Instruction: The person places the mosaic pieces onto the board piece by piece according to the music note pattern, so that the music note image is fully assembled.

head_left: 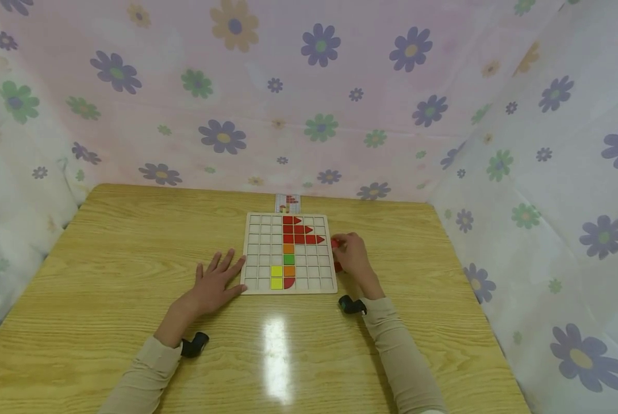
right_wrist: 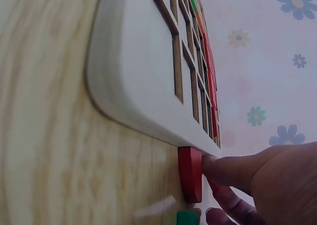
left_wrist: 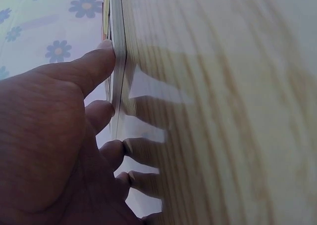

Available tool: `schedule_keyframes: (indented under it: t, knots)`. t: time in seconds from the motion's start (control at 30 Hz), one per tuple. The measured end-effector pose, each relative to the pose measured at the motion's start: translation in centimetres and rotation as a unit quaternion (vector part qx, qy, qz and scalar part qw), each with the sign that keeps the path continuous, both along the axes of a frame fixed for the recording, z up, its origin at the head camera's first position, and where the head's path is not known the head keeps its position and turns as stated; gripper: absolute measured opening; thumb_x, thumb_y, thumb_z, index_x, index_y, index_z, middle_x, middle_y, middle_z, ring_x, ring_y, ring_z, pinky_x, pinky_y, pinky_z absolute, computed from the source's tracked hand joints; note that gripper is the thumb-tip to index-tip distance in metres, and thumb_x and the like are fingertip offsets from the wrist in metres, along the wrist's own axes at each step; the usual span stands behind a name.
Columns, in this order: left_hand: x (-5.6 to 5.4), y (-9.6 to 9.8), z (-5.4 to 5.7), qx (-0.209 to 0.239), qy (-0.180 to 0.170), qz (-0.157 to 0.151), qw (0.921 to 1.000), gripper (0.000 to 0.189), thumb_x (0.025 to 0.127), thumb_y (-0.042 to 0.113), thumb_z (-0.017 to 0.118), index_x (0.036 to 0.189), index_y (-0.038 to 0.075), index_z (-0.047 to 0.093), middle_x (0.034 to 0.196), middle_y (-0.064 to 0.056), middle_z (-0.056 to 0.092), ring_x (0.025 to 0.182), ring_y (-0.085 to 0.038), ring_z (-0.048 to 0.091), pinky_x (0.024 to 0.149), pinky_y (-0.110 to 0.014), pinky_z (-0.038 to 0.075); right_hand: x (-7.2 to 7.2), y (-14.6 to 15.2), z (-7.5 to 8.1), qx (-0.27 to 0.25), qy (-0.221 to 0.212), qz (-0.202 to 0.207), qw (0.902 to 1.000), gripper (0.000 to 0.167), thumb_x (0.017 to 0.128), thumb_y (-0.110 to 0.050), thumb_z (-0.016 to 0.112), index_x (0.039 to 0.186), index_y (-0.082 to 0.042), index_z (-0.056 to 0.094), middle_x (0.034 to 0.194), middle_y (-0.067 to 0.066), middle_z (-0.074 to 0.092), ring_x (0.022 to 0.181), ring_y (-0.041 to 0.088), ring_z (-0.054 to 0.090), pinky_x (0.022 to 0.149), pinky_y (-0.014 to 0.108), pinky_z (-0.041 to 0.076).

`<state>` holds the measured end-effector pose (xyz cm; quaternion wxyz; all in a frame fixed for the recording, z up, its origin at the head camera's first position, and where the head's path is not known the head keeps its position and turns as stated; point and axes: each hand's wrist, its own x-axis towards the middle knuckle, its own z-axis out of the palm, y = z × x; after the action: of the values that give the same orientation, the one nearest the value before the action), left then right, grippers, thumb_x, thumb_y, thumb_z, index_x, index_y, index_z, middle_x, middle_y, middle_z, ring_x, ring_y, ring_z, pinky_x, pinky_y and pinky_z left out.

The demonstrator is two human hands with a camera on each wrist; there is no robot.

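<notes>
A square wooden grid board (head_left: 262,241) lies on the table, holding red, orange, green and yellow pieces. My left hand (head_left: 217,289) is spread flat on the table, with the thumb (left_wrist: 94,66) and a fingertip at the board's left edge. At the right edge, my right hand (head_left: 354,257) pinches a small red piece (head_left: 335,244), mostly covered by the fingers. Another red piece (right_wrist: 189,174) lies against the board's side, next to the right thumb (right_wrist: 233,170). A green piece (right_wrist: 187,218) shows beside it, partly cut off.
A small printed card (head_left: 287,203) with a matching coloured picture lies behind the board. The wooden table (head_left: 133,247) is enclosed by flowered cloth (head_left: 267,103) at the back and sides. Black wrist cameras (head_left: 195,344) sit on both sleeves.
</notes>
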<state>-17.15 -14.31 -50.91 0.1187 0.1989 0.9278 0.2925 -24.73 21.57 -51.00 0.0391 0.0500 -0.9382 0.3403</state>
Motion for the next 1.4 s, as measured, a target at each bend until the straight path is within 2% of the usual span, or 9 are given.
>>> schedule_keyframes:
  t: [0.27,0.43,0.53,0.67,0.83,0.93,1.13,1.23,1.4]
  knots:
    - [0.0,0.0,-0.1,0.004,-0.007,-0.002,1.0,0.07,0.105,0.034,0.058,0.161,0.007,0.027,0.167,-0.027,0.011,0.152,-0.053,0.0,0.11,-0.08,-0.003,0.5,0.3,0.8,-0.031,-0.016,-0.044,0.9984,0.022,0.09,-0.004,0.077,0.111,0.0,0.073,0.099,0.018,0.074,0.084,0.031,0.07,0.074,0.043,0.058]
    - [0.0,0.0,0.1,0.007,-0.01,-0.001,0.9999,0.07,0.105,0.034,0.057,0.161,0.006,0.028,0.167,-0.027,0.011,0.152,-0.053,0.0,0.11,-0.08,-0.004,1.2,0.0,1.4,-0.052,0.01,-0.049,0.9974,0.011,0.091,-0.009,0.078,0.101,-0.005,0.076,0.088,0.013,0.077,0.076,0.027,0.072,0.062,0.035,0.057]
    - [0.0,0.1,0.1,0.008,-0.005,-0.001,1.0,0.069,0.105,0.034,0.058,0.161,0.005,0.028,0.167,-0.028,0.011,0.152,-0.054,0.0,0.11,-0.081,-0.003,1.9,-0.9,1.8,-0.111,0.013,-0.022,0.9935,0.01,0.092,-0.007,0.075,0.1,-0.002,0.075,0.09,0.017,0.077,0.08,0.031,0.075,0.059,0.031,0.056]
    - [0.0,0.0,0.0,0.003,-0.002,0.003,1.0,0.07,0.105,0.033,0.058,0.161,0.006,0.028,0.167,-0.027,0.011,0.152,-0.054,0.0,0.11,-0.081,-0.003,2.9,-2.6,1.3,-0.182,-0.019,0.032,0.9826,0.009,0.094,-0.007,0.073,0.098,0.001,0.071,0.094,0.019,0.078,0.085,0.031,0.076,0.06,0.026,0.052]
    - [0.0,0.0,-0.1,0.003,-0.003,0.003,1.0,0.069,0.104,0.032,0.059,0.161,0.006,0.028,0.167,-0.027,0.011,0.152,-0.054,0.0,0.11,-0.08,-0.004,3.5,-4.4,-0.2,-0.209,-0.024,0.064,0.9756,0.007,0.091,-0.007,0.077,0.092,0.0,0.074,0.091,0.014,0.075,0.075,0.014,0.066,0.065,0.022,0.049]
    - [0.0,0.0,-0.1,0.003,-0.003,0.003,1.0,0.069,0.104,0.032,0.059,0.161,0.006,0.028,0.167,-0.026,0.011,0.152,-0.054,0.0,0.11,-0.08,-0.004,3.7,-5.3,-0.5,-0.225,-0.016,0.08,0.9708,0.009,0.091,-0.006,0.076,0.097,0.001,0.075,0.092,0.016,0.074,0.072,0.009,0.059,0.066,0.022,0.048]
    - [0.0,0.1,0.0,0.001,-0.004,0.004,1.0,0.069,0.104,0.033,0.059,0.161,0.007,0.028,0.167,-0.026,0.011,0.152,-0.053,0.001,0.11,-0.08,-0.004,3.8,-6.7,-0.8,-0.177,0.001,0.112,0.9778,0.021,0.098,-0.004,0.067,0.117,0.001,0.074,0.093,0.016,0.07,0.074,0.011,0.054,0.068,0.021,0.045]
    - [-0.1,0.1,0.0,0.0,-0.007,0.004,1.0,0.07,0.105,0.034,0.058,0.162,0.008,0.027,0.168,-0.025,0.01,0.153,-0.053,0.0,0.11,-0.08,-0.005,3.8,-7.5,-0.8,-0.136,0.005,0.115,0.984,0.017,0.099,-0.005,0.066,0.111,-0.001,0.077,0.094,0.012,0.072,0.073,0.011,0.055,0.068,0.021,0.046]
    - [-0.1,0.1,0.0,0.0,-0.009,0.006,0.9999,0.07,0.105,0.034,0.058,0.162,0.008,0.027,0.168,-0.025,0.009,0.153,-0.052,-0.001,0.11,-0.08,-0.005,3.8,-8.9,-0.5,-0.119,0.004,0.115,0.9862,0.014,0.098,-0.013,0.07,0.105,-0.006,0.08,0.092,0.005,0.076,0.07,0.01,0.059,0.063,0.021,0.048]
